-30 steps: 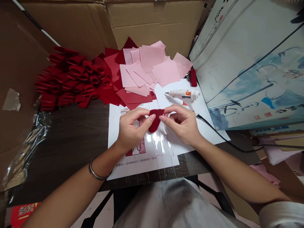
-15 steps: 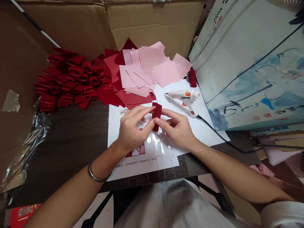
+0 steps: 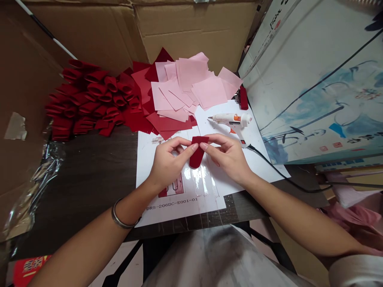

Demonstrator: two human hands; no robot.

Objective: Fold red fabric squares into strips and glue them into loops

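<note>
Both of my hands pinch one small dark red folded felt piece [image 3: 197, 153] over a white printed sheet [image 3: 179, 203]. My left hand [image 3: 167, 163] grips its left edge between thumb and fingers; a metal bangle sits on that wrist. My right hand [image 3: 229, 157] holds the right edge with its fingertips. The piece is curled, wide at the top and narrowing toward the bottom.
A white glue gun [image 3: 231, 119] with a black cord lies just beyond my right hand. Pink paper squares [image 3: 191, 85] and flat red squares [image 3: 167, 121] are heaped behind. A pile of rolled red pieces [image 3: 86, 101] lies at left. Cardboard walls [image 3: 125, 28] surround the dark table [image 3: 86, 179].
The red piece was turned upright half a second ago and is now held flatter again, wide edge up. Both hands stay in the same spot.
</note>
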